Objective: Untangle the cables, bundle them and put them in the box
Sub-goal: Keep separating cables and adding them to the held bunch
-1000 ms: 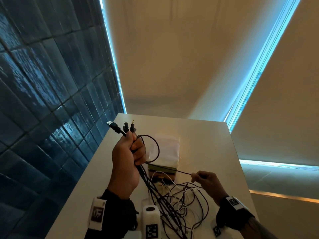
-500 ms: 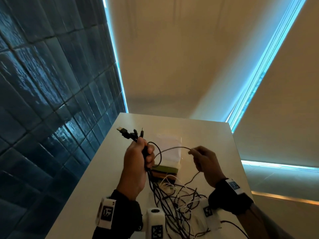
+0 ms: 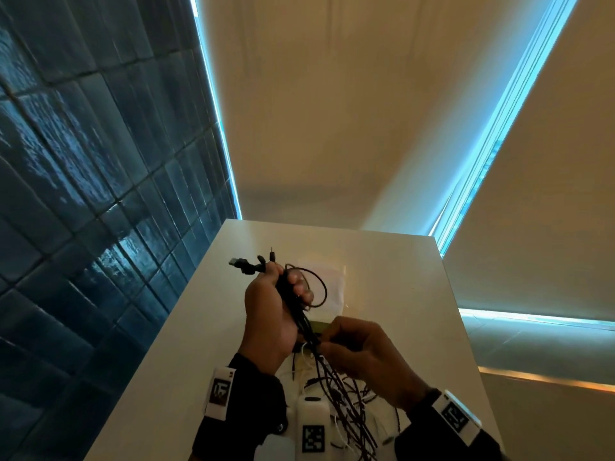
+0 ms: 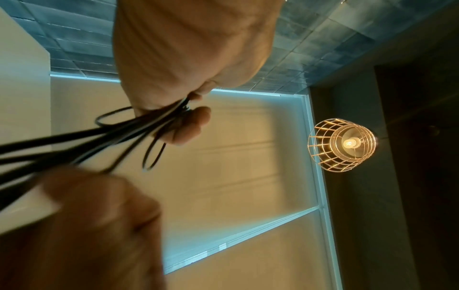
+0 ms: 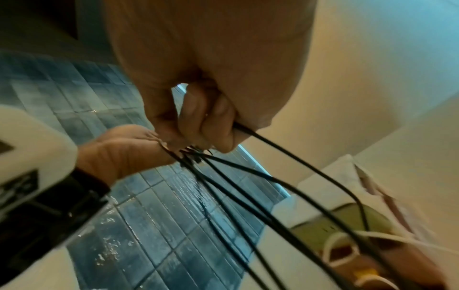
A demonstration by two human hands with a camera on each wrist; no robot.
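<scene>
Backdrop: blue tiles, white bench (image 3: 399, 277).
Left hand (image 3: 269, 314): I grip black cables (image 3: 336, 390), frame centre.
Right hand (image 3: 362, 354): pinches them below.

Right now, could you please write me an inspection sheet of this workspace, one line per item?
Surface: white table, its near part covered by loose cable.
Job's things: black cables bunched, plug ends sticking out above the left hand; white cables tangled on the table; box open, green-rimmed, white cable looped inside.
Clutter: clear plastic bag behind the box.
Hands: left hand grips the black bunch upright; right hand pinches the strands just below it.
Cables: one black loop pokes out beside the left hand; strands hang down unbundled.
Surroundings: blue tiled wall; wire-cage lamp lit.
</scene>
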